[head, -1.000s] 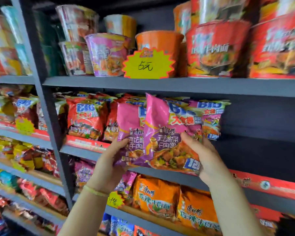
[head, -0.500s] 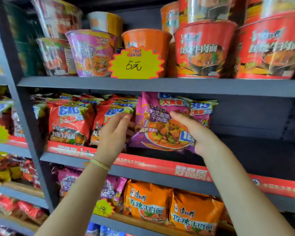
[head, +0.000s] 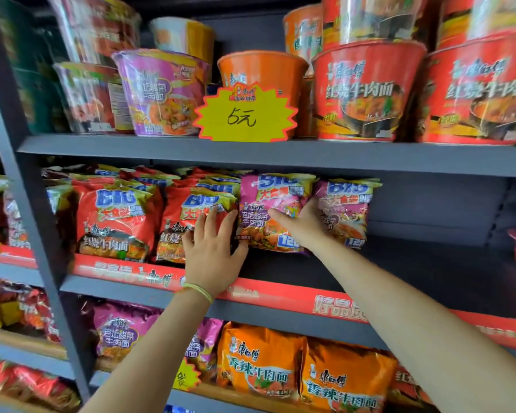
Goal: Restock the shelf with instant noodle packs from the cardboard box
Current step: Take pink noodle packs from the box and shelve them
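The purple noodle pack (head: 268, 213) stands upright on the middle shelf (head: 310, 290), in the front row w/ its base on the shelf board. The right hand (head: 303, 223) grips it from its right side: thumb across the printed front, fingers tucked behind, between this pack and the second purple pack (head: 347, 210) just beside it. The left hand (head: 212, 248) is flat w/ fingers straight, palm and fingertips pressing the red pack (head: 188, 222) next door; its edge touches the purple pack's left side, steadying the row.

Progress, as a judgement: this pack is approx placed but not let go, so the step is at the seat-and-release stage. The left part of the shelf is filled w/ red packs (head: 113, 216) several deep, then the two purple ones. Right of those the shelf is bare and dark over a wide stretch, so plenty of room is left and the restock looks well short of done, maybe half on this level.

The cardboard box isn't in view, so how many packs remain can't be told. How deep the purple row runs is prob. one or two packs, but the rear is shadowed. Shelves above (bowl noodles (head: 367, 90), 5元 price tag (head: 245, 114)) and below (orange packs (head: 259, 365)) look stocked.
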Tool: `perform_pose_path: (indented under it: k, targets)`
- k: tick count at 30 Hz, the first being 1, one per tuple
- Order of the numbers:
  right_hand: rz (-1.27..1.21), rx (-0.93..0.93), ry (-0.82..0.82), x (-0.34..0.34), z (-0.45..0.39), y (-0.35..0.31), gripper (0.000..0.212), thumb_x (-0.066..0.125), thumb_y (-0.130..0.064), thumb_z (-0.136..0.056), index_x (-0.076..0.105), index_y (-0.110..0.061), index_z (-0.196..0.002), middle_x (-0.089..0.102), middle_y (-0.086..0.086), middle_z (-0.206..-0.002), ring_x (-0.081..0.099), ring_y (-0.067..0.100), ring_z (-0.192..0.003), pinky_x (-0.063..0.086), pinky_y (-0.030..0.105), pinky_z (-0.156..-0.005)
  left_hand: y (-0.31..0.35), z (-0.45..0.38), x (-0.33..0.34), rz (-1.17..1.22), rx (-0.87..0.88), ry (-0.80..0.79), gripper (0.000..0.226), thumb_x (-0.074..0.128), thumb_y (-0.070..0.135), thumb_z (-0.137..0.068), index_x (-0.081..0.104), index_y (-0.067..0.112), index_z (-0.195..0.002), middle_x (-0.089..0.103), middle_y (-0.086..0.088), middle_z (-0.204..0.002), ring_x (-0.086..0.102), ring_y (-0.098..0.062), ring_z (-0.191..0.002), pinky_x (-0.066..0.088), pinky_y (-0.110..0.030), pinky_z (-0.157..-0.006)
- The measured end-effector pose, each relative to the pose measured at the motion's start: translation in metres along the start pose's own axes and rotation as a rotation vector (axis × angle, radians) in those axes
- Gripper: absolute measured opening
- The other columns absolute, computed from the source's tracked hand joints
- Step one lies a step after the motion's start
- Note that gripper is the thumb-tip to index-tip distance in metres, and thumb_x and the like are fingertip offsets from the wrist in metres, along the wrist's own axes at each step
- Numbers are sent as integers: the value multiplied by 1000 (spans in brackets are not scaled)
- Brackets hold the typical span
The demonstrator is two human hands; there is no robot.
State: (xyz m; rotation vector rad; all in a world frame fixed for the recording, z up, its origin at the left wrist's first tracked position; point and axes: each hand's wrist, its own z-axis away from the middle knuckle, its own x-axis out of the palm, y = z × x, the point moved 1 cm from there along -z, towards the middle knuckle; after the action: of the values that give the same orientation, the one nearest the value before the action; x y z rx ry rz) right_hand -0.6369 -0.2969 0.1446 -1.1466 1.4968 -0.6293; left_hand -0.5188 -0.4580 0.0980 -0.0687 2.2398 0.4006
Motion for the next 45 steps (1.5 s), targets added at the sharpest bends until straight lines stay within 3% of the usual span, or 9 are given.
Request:
perform_pose_path:
  k: [6, 16, 18, 22, 27, 32, 35, 40, 45]
  targets:
    - [309, 51, -121, -6, -1, 5, 125, 59, -80, -75, 0, -8, -157, 17, 12, -164, 29, 34, -146, 41, 46, -112, -2, -2, 4, -21, 34, -45, 57, 52, 46, -92, 36, 44, -146, 13, -9, -164, 7, -36, -151, 14, -62, -115]
    - [357, 104, -154, -33, 14, 3, 116, 60, -76, -77, 12, -5, -155, 49, 8, -136, 62, 30, -113, 59, 44, -85, 4, -3, -6, -44, 26, -106, 50, 54, 43, -93, 45, 40, -142, 5, -9, -165, -1, -37, -151, 13, -62, -117]
    - [458, -7, -11, -38, 29, -4, 91, 55, -69, -87, 30, -5, -146, 53, 10, -137, 59, 32, -118, 55, 43, -84, 5, -1, -9, -14, 40, -44, 43, 58, 38, -91, 56, 33, -134, 21, -14, -161, 13, -40, -148, 22, -63, -113]
    - [291, -488, 193, -25, 67, -27, 26, 51, -34, -98, 48, -15, -81, 54, -3, -66, 57, 24, -63, 43, 38, -56, 1, 15, -31, 178, 69, 281, 34, 47, 33, -83, 74, 17, -94, 63, -10, -108, 59, -34, -98, 49, -43, -78]
    - [106, -785, -184, 54, 125, -49, 26, 55, -29, -95, 48, -14, -74, 51, -1, -62, 51, 23, -59, 41, 40, -54, -51, 74, -68, 274, -186, 178, 23, 50, 37, -87, 70, 26, -83, 59, 10, -63, 56, -18, -59, 46, -34, -57]
    - [202, -774, -700, 191, 183, -49, 30, 56, -31, -95, 45, -22, -69, 49, -4, -61, 48, 18, -60, 43, 39, -60, -179, 180, -90, 132, -560, -264, 34, 47, 53, -82, 68, 26, -85, 69, 5, -79, 66, -18, -75, 54, -33, -69]
    - [263, -823, -958, 283, 236, -64, 21, 57, -30, -96, 57, -17, -80, 54, -4, -69, 50, 21, -68, 41, 36, -66, -253, 262, -117, 113, -745, -165, 61, 38, 64, -66, 75, 21, -88, 73, -4, -89, 69, -28, -88, 55, -38, -80]
    - [263, -1001, -1299, 434, 354, -109, 14, 56, -33, -96, 57, -22, -88, 55, -6, -80, 53, 13, -73, 45, 33, -67, -360, 392, -179, -77, -1006, -47, 21, 58, 39, -90, 72, 24, -95, 70, 2, -92, 66, -26, -90, 52, -34, -77]
    - [219, -1113, -1520, 582, 473, -163, 9, 56, -33, -96, 58, -24, -95, 52, -4, -90, 55, 16, -84, 49, 40, -79, -475, 500, -242, -135, -1212, 165, 40, 40, 48, -81, 71, 25, -93, 67, 3, -91, 64, -21, -92, 52, -37, -80]
